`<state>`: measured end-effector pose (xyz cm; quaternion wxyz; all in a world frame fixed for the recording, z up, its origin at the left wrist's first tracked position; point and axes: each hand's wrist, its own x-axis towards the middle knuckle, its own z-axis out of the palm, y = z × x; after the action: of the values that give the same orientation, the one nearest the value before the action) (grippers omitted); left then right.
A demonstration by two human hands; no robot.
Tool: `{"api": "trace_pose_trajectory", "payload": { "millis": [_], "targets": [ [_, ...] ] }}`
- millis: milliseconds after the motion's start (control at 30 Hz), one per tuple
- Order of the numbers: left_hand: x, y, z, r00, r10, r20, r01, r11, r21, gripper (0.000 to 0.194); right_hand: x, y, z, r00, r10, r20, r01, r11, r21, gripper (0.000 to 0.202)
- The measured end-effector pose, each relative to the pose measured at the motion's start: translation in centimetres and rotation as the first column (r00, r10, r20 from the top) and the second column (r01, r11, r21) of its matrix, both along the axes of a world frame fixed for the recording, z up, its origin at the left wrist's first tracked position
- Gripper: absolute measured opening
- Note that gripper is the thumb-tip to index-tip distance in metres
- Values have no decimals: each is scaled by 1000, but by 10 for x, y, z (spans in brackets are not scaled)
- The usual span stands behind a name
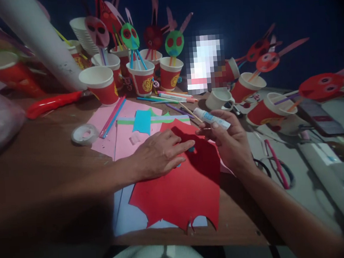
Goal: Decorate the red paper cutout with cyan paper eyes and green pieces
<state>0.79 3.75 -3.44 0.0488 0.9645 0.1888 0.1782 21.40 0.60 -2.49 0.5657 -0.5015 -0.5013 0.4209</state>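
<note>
A cut red paper sheet lies over pink and pale blue sheets on the wooden table. My left hand rests on it palm down, fingers spread. Small blue pieces show beside and under its fingers. Above the sheet's right upper part, my right hand grips a white and blue tube, tilted. A thin stick is beside the tube; whether the hand holds it is unclear. A cyan paper piece lies beyond my left hand.
Red cups with paper faces on straws stand along the back and right. A tape roll and straws lie left. Pens and a white mug are behind the sheets. Scissors lie right.
</note>
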Motion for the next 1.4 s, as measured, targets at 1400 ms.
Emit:
{"api": "trace_pose_trajectory", "payload": {
  "millis": [1400],
  "targets": [
    [9,-13,23,766,461,449,330,318,-889,35,-24,-22,-2,793,428,-434,-537,827,-166,31]
  ]
}}
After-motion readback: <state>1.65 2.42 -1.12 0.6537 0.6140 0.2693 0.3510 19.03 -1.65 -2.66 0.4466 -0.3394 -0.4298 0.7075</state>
